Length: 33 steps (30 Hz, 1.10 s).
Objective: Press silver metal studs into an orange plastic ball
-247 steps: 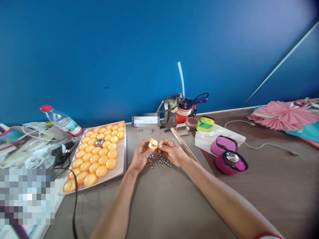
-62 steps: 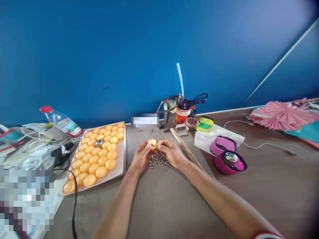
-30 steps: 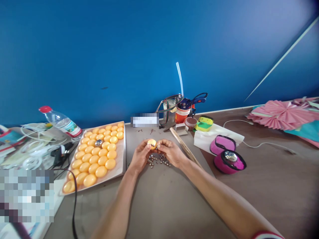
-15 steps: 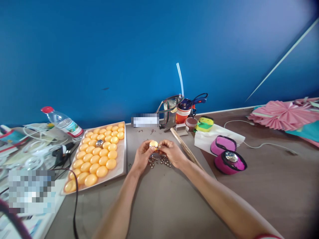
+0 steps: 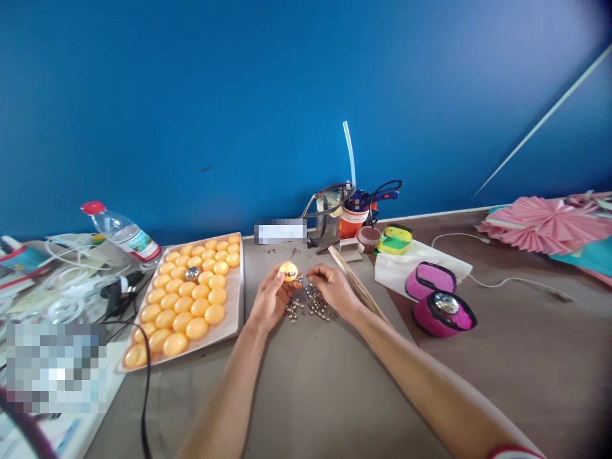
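Observation:
My left hand (image 5: 270, 301) pinches an orange ball (image 5: 289, 270), which looks like a ping-pong ball, between thumb and fingers. A few small shiny, dark-looking pieces sit on the ball's near side. To its right, my right hand (image 5: 335, 290) is apart from the ball, thumb and fingertips drawn together; whether a small piece is between them is too small to see. Loose small silver pieces (image 5: 317, 306) lie on the grey mat (image 5: 310, 382) below and between my hands. At the left, a white tray (image 5: 234, 299) holds rows of similar orange balls (image 5: 190, 290), with one silver-covered ball (image 5: 192, 274) among them.
A tilted plastic bottle (image 5: 127, 236), cables and white spools (image 5: 67, 309) crowd the left. Behind my hands stand a jar (image 5: 327, 217) and an orange cup (image 5: 352, 224) with tools. Wooden sticks (image 5: 356, 280), magenta bands (image 5: 442, 312) and pink folded paper (image 5: 540, 220) lie rightward.
My right hand has come away from the ball, slightly to the right. My left hand has shifted a little left and turned the ball so the small pieces on it show.

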Motion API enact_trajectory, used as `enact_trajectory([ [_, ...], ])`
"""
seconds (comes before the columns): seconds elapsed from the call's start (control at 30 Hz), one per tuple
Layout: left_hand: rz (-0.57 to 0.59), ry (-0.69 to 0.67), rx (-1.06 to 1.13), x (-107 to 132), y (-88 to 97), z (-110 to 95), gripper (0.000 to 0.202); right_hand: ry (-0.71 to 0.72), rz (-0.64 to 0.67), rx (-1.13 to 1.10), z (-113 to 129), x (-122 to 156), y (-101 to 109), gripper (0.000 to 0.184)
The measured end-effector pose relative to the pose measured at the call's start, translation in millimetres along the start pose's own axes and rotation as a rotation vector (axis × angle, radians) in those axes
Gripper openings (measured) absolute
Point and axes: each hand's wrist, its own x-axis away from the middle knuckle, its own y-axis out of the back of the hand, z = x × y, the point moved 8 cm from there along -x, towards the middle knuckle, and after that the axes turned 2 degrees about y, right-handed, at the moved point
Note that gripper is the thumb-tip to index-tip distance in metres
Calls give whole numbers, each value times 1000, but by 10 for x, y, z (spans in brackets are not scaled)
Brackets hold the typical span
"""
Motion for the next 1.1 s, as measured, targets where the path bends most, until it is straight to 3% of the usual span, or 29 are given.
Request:
enact_trajectory([
  [0.17,12,-5,27,-9,-18,-15,39,291,93,627,139,94,-121,21],
  [0.27,-5,-11,16,-20,-1,9,43,303,150,933,131,152,-202,21],
  [0.37,-39,-30,-34,-28,31,29,44,274,185,1096,114,177,-235,18],
  [0.9,-80,-98,-207,-15,50,-4,35,279,220,1134,56,182,-275,19],
  [1.1,-82,-96,-206,-20,76,17,35,321,93,976,154,172,-202,16],
])
